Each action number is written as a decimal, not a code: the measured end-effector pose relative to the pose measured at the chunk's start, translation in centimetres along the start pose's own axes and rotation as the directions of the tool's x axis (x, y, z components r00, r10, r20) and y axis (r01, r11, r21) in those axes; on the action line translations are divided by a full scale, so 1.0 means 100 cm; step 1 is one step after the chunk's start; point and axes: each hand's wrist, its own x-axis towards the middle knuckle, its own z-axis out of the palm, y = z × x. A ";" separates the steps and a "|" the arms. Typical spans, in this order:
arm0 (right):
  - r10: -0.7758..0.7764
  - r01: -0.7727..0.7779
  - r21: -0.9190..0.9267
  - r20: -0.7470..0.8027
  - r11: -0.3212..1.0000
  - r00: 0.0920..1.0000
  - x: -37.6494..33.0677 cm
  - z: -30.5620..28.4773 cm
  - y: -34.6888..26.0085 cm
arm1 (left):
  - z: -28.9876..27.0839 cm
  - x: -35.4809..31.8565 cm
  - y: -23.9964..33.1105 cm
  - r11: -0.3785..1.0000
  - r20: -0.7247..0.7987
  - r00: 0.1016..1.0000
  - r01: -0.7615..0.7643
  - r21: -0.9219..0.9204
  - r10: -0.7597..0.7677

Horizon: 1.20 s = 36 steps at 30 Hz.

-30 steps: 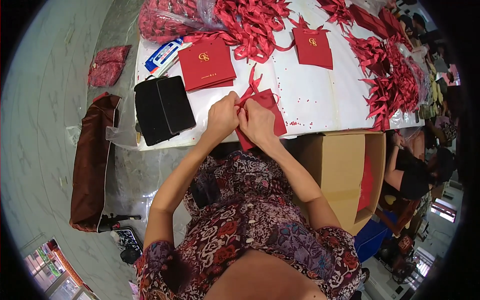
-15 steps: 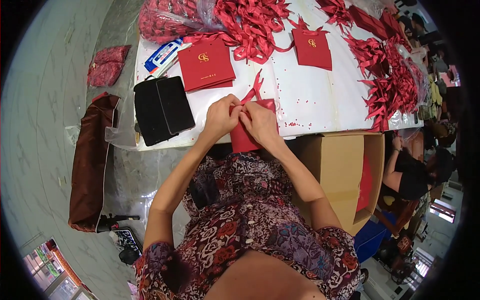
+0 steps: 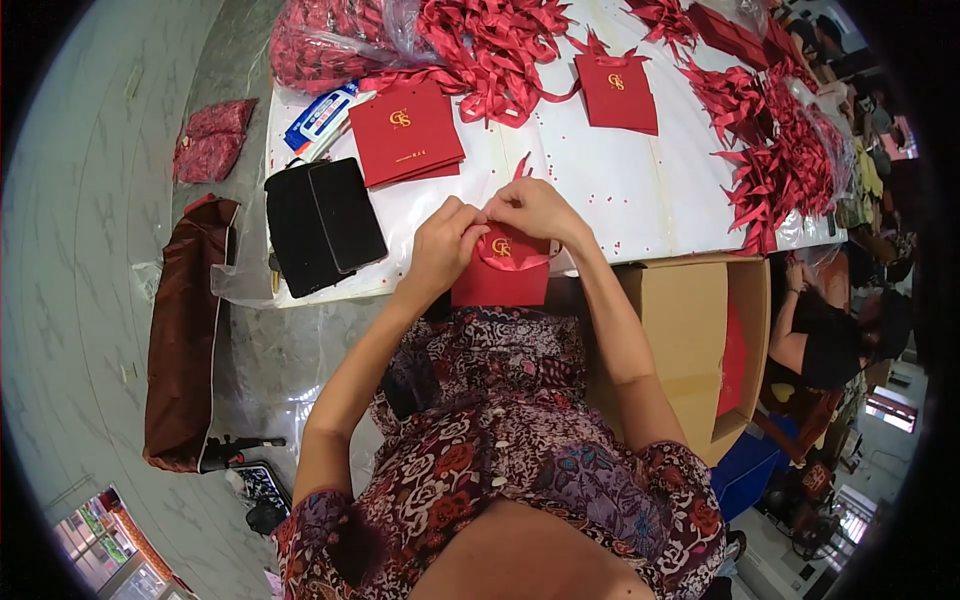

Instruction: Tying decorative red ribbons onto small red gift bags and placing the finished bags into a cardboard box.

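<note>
Head view: the red bag (image 3: 500, 291) overlaps the near edge of the counter (image 3: 690, 205), probably so both hands can reach its top. Left hand (image 3: 440, 243) and right hand (image 3: 541, 209) each have a closed, pinching grip on red ribbon (image 3: 520, 264), fingertips almost meeting, apparently for fine control. At 11 o'clock, stacked bags (image 3: 403, 138) lie flat, likely for easy reach; at 1 o'clock, ribboned bags (image 3: 617, 100). All bear gold lettering; a blue-and-white packet (image 3: 326, 118) between 10 and 11 has print too small to read.
</note>
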 end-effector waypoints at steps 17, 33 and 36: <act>0.229 -0.110 0.370 -0.293 0.922 0.928 0.011 -0.006 0.033 | -0.003 0.002 -0.014 0.994 -0.016 0.997 0.073 0.081 -0.072; 0.114 -0.194 -0.223 -0.329 0.955 0.937 0.000 0.012 0.010 | 0.023 0.030 -0.031 0.918 -0.037 0.953 0.300 0.260 -0.301; 0.077 -0.185 -0.225 -0.417 0.957 0.906 -0.007 0.010 0.012 | 0.023 0.025 -0.033 0.938 -0.096 0.957 0.288 0.194 -0.274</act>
